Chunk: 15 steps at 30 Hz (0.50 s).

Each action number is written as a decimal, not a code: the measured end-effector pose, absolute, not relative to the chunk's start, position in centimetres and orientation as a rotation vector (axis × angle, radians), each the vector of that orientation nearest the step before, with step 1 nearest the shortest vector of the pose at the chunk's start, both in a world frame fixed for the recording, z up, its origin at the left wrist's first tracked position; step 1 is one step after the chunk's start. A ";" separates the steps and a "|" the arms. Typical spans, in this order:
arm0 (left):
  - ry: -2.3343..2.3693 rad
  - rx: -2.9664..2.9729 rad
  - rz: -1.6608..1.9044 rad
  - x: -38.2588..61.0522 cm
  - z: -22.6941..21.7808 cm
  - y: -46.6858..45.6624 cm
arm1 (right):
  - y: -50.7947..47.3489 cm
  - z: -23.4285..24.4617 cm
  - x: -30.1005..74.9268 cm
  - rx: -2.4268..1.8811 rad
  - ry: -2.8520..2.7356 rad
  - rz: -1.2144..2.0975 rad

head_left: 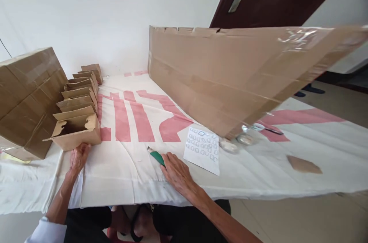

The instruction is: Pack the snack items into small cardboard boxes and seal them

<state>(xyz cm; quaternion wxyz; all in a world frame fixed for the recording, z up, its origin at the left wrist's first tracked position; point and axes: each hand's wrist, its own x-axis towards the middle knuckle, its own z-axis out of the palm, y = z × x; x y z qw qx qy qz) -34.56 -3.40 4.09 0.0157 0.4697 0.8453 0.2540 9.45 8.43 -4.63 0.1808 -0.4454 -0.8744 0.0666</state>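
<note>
My left hand (77, 156) rests on the white cloth with its fingers curled against the front base of the nearest small open cardboard box (77, 130). That box is the front one of a row of several folded boxes (82, 89) running back toward the wall. My right hand (176, 172) lies palm down near the table's front edge. Its fingers are pressed together over the near end of a green utility knife (156, 155), whose tip points away to the left. A white sticker sheet (202, 149) lies just right of the hand.
A long flattened cardboard sheet (230, 78) stands tilted across the table's right half. A big taped carton (25, 97) sits at the left. Small clear glass dishes (245, 137), a dark pen (273, 130) and a brown cardboard scrap (304, 164) lie on the red-and-white cloth (129, 174).
</note>
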 end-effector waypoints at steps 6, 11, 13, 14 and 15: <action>2.487 1.612 0.717 -34.2 2.4 -5.0 | 10.3 -0.4 8.4 -1.132 -2.210 0.670; 2.490 1.686 0.764 -34.6 0.9 -4.8 | 12.1 2.4 6.5 -1.192 -1.946 1.237; 2.534 1.669 0.763 -34.5 0.5 -4.5 | 12.4 2.7 5.8 -1.199 -1.900 1.342; 2.557 1.662 0.754 -34.4 0.3 -4.4 | 12.4 2.7 5.6 -1.187 -1.902 1.350; 2.579 1.657 0.740 -34.3 0.2 -4.3 | 12.3 2.7 5.4 -1.166 -1.912 1.337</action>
